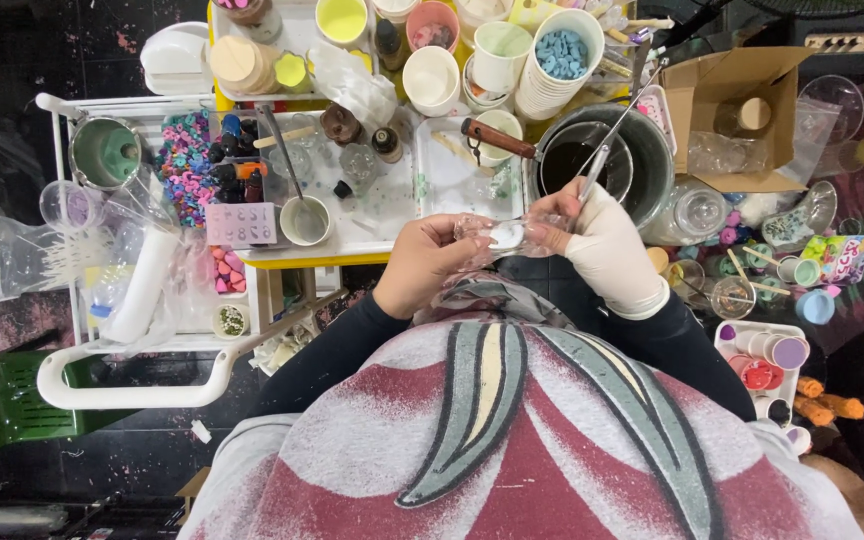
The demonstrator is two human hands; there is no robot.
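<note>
Between hands: clear mould [500, 236], raised for access.
Left hand [424, 262]: bare, gripping mould.
Right hand [607, 250]: gloved, pinching metal stick [617, 130], steadying mould.

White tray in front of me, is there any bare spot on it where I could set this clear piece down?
On the white tray, one bare patch lies between the small cup with the spoon and the left hand. Another lies under the wooden-handled tool, near the right hand. The tray's back edge is crowded with bottles.

One head-worn camera looks steeply down, close over the person's lap, cluttered white tray surface [392, 225] at twelve o'clock.
</note>
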